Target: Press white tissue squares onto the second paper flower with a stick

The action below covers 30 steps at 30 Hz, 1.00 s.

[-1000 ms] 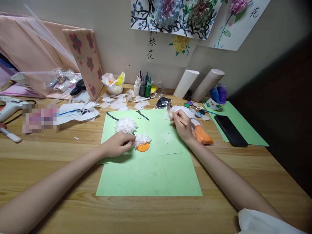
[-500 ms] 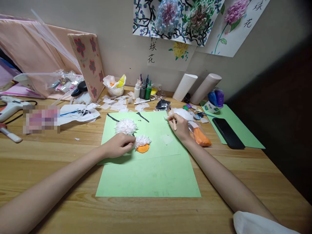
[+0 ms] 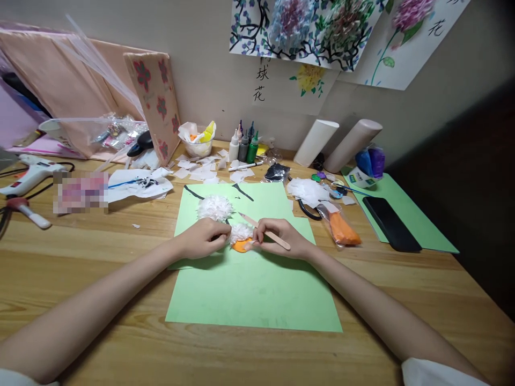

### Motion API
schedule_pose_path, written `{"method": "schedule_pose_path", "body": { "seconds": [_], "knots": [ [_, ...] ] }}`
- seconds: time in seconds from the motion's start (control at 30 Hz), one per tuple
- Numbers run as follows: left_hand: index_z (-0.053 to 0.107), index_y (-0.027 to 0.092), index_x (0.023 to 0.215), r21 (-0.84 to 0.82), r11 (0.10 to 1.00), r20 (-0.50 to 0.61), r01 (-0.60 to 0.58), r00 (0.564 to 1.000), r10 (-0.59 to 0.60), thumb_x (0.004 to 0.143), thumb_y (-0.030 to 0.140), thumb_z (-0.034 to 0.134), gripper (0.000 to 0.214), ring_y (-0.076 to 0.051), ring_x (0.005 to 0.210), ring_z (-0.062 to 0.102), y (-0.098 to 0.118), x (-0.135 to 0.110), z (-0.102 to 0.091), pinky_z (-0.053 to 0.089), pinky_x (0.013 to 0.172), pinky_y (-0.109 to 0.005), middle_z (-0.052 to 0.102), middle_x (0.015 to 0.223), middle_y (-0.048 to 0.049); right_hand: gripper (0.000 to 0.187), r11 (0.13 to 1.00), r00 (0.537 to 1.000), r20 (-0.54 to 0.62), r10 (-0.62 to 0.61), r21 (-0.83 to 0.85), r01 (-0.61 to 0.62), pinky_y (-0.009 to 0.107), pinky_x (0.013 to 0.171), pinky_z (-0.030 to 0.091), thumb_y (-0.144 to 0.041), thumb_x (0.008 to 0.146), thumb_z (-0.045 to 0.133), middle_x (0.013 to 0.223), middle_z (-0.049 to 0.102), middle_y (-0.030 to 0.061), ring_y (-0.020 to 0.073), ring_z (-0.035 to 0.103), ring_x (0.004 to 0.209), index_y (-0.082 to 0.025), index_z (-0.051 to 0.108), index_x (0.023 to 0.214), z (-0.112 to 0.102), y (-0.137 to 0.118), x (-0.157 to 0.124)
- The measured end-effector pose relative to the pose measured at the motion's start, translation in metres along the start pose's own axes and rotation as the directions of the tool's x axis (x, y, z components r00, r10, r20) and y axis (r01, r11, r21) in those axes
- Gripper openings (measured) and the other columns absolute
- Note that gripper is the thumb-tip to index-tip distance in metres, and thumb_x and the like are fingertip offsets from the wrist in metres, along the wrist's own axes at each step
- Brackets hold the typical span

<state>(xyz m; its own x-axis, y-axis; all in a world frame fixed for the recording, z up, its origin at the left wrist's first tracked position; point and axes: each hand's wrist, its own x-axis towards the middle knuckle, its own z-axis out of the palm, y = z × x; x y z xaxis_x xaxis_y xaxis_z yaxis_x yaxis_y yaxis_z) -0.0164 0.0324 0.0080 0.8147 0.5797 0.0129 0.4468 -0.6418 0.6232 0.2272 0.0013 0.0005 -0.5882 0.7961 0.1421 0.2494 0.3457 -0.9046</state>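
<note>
A light green paper sheet [image 3: 257, 289] lies on the wooden desk. On it sit a white fluffy tissue flower [image 3: 215, 207] and a smaller white tuft [image 3: 240, 232] over an orange clay disc [image 3: 240, 246]. My left hand [image 3: 203, 238] is curled with its fingertips pressed at the left side of the small tuft. My right hand [image 3: 281, 238] pinches a wooden stick [image 3: 265, 232] that points up and left, its fingertips at the clay disc's right edge. A small bit of tissue seems caught at those fingertips.
White tissue squares [image 3: 308, 190] and black scissors [image 3: 308, 210] lie right of the sheet, beside bagged orange clay [image 3: 343, 229] and a black phone [image 3: 391, 223]. Paint bottles [image 3: 244, 147], a cup [image 3: 199, 145] and two paper rolls [image 3: 336, 142] stand at the back. A glue gun [image 3: 28, 177] lies far left.
My right hand has come from the tissue pile at the right down and left to the orange disc, carrying the stick. My left hand has stayed by the small tuft.
</note>
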Motion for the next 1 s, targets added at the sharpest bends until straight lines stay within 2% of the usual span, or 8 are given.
{"method": "schedule_pose_path", "body": {
  "seconds": [0.17,0.27,0.33,0.43,0.53,0.63,1.0],
  "knots": [
    [0.038,0.017,0.061,-0.009,1.0,0.0,-0.005,1.0,0.005,0.076,0.018,0.035,0.015,-0.009,0.049,0.034,-0.002,0.0,0.001,0.025,0.052,-0.023,0.038,0.051,0.0047,0.015,0.99,0.992,-0.115,-0.057,-0.133,0.041,0.028,0.068,0.045,-0.028,0.077,0.064,0.079,0.06,0.0027,0.0142,0.057,0.072,-0.018,0.052,0.076,-0.001,0.007,0.004],
    [0.036,0.017,0.061,-0.005,1.0,-0.005,-0.005,1.0,0.005,0.076,0.018,0.035,0.016,-0.009,0.048,0.033,-0.002,0.0,0.002,0.024,0.052,-0.023,0.036,0.051,0.005,0.017,0.985,0.972,-0.205,-0.116,-0.148,0.087,0.029,0.07,0.044,-0.034,0.078,0.063,0.082,0.06,0.0038,0.0155,0.056,0.074,-0.02,0.055,0.078,0.001,0.005,0.004],
    [0.035,0.018,0.06,-0.008,1.0,-0.011,-0.007,1.0,0.007,0.076,0.018,0.035,0.016,-0.009,0.048,0.032,-0.002,0.001,0.001,0.024,0.052,-0.023,0.035,0.051,0.0051,0.024,0.99,0.939,-0.316,-0.133,-0.091,0.11,0.029,0.068,0.042,-0.041,0.086,0.053,0.078,0.06,0.0041,0.0155,0.055,0.071,-0.02,0.057,0.076,0.001,0.005,0.001],
    [0.035,0.018,0.06,-0.015,1.0,-0.017,-0.009,1.0,0.009,0.076,0.017,0.035,0.016,-0.009,0.048,0.032,-0.001,0.001,0.0,0.024,0.051,-0.023,0.035,0.051,0.005,0.055,0.988,0.906,-0.413,-0.095,0.076,0.138,0.027,0.053,0.036,-0.05,0.093,0.027,0.055,0.052,0.0022,0.0132,0.046,0.053,-0.019,0.057,0.058,0.002,0.007,-0.005],
    [0.037,0.018,0.06,-0.014,1.0,-0.013,-0.008,1.0,0.008,0.077,0.017,0.035,0.017,-0.009,0.048,0.033,-0.001,0.0,0.0,0.025,0.051,-0.023,0.036,0.051,0.005,0.067,0.979,0.909,-0.417,-0.014,0.178,0.097,0.027,0.042,0.023,-0.056,0.091,0.021,0.038,0.036,0.0,0.0109,0.032,0.039,-0.02,0.047,0.041,0.002,0.011,-0.009],
    [0.037,0.018,0.06,-0.007,1.0,-0.017,-0.009,1.0,0.008,0.077,0.017,0.035,0.017,-0.009,0.048,0.033,-0.002,0.0,0.001,0.025,0.051,-0.023,0.036,0.051,0.0049,0.068,0.982,0.909,-0.417,0.021,0.179,0.06,0.027,0.04,0.019,-0.059,0.09,0.024,0.036,0.033,-0.0006,0.0097,0.029,0.036,-0.019,0.044,0.038,0.002,0.013,-0.009],
    [0.04,0.017,0.06,0.001,1.0,-0.02,-0.015,1.0,0.015,0.077,0.018,0.035,0.018,-0.009,0.048,0.034,-0.001,0.0,0.0,0.025,0.051,-0.024,0.038,0.051,0.0046,0.064,0.995,0.924,-0.37,-0.091,-0.009,0.095,0.027,0.045,0.03,-0.055,0.092,0.025,0.042,0.041,-0.0005,0.0102,0.037,0.04,-0.02,0.048,0.044,0.006,0.01,-0.008]
  ]
}}
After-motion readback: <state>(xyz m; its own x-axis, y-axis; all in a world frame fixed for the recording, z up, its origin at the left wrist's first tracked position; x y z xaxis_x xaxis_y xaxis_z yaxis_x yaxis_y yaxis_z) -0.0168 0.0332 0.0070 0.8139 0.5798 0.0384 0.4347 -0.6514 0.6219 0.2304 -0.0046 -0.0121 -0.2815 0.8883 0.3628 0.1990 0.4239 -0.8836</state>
